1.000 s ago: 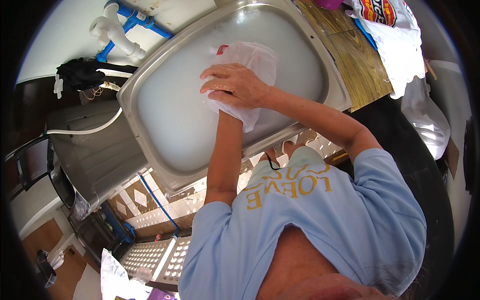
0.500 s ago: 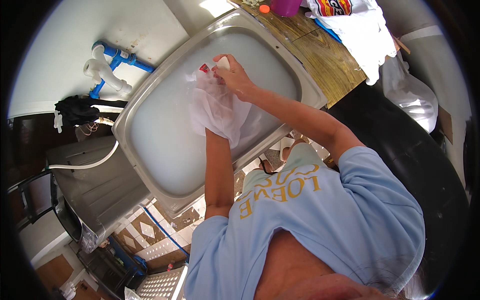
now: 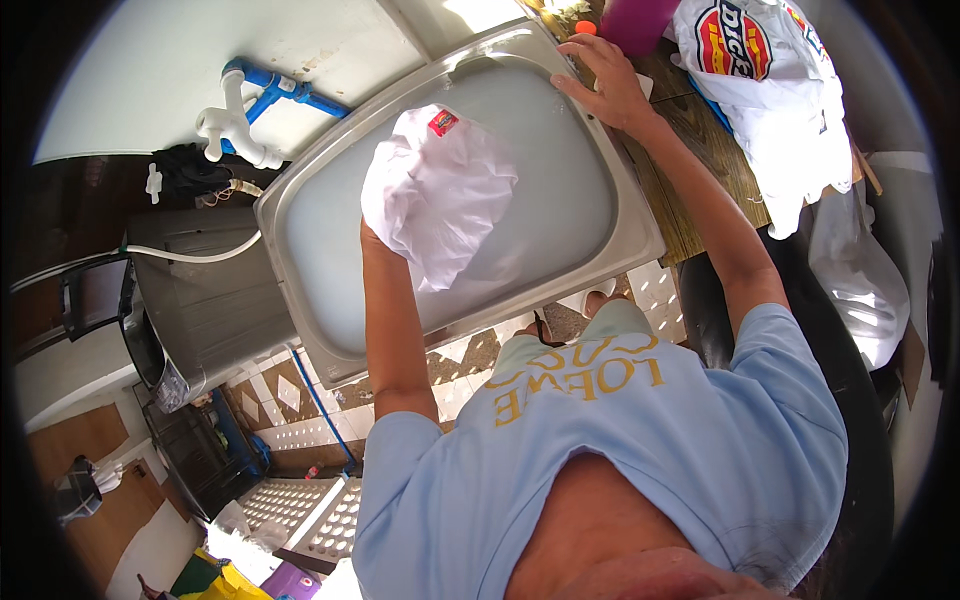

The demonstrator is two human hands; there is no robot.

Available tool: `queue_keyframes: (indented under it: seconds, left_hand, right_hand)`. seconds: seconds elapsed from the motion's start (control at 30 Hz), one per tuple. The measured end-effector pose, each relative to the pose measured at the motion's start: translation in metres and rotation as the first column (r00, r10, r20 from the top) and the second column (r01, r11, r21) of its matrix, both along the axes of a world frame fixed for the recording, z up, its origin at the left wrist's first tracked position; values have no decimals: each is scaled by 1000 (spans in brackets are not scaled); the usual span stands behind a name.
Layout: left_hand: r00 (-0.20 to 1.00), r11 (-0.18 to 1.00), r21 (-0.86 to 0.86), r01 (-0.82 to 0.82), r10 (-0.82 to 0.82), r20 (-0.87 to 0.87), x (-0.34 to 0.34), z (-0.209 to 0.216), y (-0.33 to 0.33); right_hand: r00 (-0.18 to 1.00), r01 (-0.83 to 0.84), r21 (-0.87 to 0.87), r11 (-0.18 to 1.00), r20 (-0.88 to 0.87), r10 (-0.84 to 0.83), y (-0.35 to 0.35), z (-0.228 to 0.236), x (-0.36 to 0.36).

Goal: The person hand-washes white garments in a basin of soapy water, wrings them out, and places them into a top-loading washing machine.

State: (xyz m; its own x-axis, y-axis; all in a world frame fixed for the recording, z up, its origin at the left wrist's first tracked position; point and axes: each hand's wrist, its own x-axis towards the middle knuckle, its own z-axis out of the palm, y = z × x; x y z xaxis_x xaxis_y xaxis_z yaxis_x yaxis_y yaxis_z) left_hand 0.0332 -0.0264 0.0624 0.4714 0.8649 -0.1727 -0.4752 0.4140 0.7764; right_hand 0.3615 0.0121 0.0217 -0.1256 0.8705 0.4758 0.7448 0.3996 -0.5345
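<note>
A soaked white garment (image 3: 440, 190) with a small red label hangs bunched over my left hand (image 3: 371, 238), which holds it up above the sink. Cloth covers the fingers of that hand; only the wrist side shows. Cloudy, whitish water (image 3: 550, 170) fills the steel sink (image 3: 635, 225). My right hand (image 3: 610, 88) is open with fingers spread, over the sink's right rim and the edge of the wooden counter. Beside it on the counter lies a white piece (image 3: 645, 87), which looks like a bar of soap and is partly hidden by the hand.
On the wooden counter (image 3: 690, 150) are a purple container (image 3: 637, 25), an orange cap (image 3: 585, 28) and a pile of white printed clothing (image 3: 770, 110). Blue pipes with a white tap (image 3: 235, 130) stick out from the wall. A white hose (image 3: 190, 257) runs left of the sink.
My right hand has left the garment and moved right to the counter, letting go of the white piece it held. The left hand has raised the garment, which now bunches higher over it.
</note>
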Motion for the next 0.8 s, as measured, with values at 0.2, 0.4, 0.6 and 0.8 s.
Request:
queue_keyframes:
  seconds: [0.2,0.4,0.6,0.8]
  left_hand:
    - [972,963,145,-227,234,-31,-8,-7,11]
    - [692,742,545,391,154,-706,-55,-26,40]
    - [969,985,-160,-62,21,-246,-81,-44,11]
    - [918,935,253,-249,311,-245,-33,-18,7]
  right_hand:
    - [311,-819,-330,469,-943,-120,16,8,-107]
    - [-39,-867,-131,481,-944,-326,19,-30,-109]
    - [-252,-857,38,514,-901,-352,8,-26,-107]
    - [-330,-853,-109,510,-644,-690,-22,-28,-157]
